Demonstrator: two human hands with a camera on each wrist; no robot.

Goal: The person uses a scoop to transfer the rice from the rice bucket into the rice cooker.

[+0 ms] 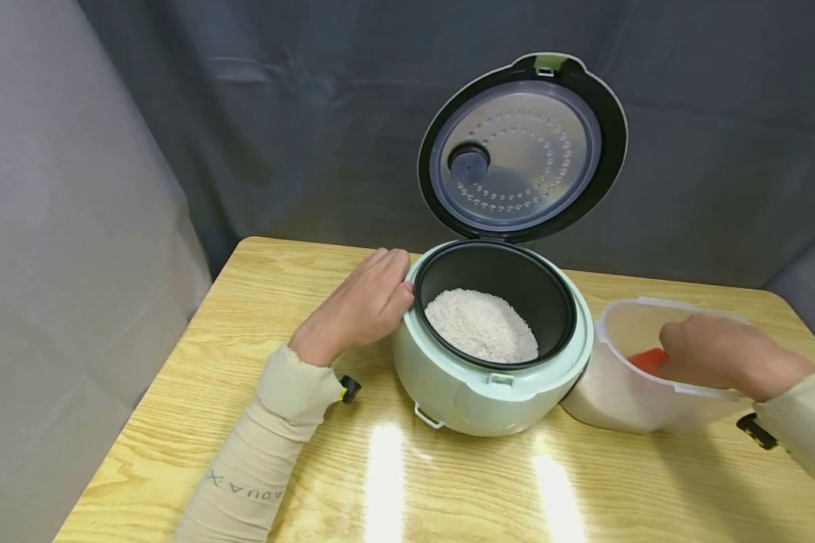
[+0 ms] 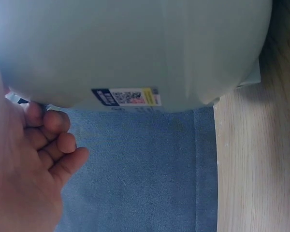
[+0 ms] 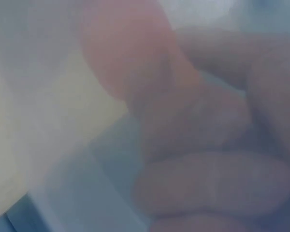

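Observation:
A pale green rice cooker (image 1: 489,400) stands on the table with its lid (image 1: 523,158) raised. White rice (image 1: 482,326) lies in its dark inner pot (image 1: 536,290). With the thumb by the rim, my left hand (image 1: 363,305) holds the cooker's left side; the left wrist view has its fingers (image 2: 55,145) curled beside the cooker body (image 2: 135,58). Inside a translucent plastic container (image 1: 607,385) to the right, my right hand (image 1: 720,354) grips a red scoop (image 1: 647,360). The scoop's lower part is hidden, and the right wrist view is hazy through the container wall.
The wooden table (image 1: 197,407) extends left and in front of the cooker. A dark grey curtain (image 1: 312,136) hangs behind it, and a pale curtain (image 1: 61,226) at the left. Container and cooker stand close side by side.

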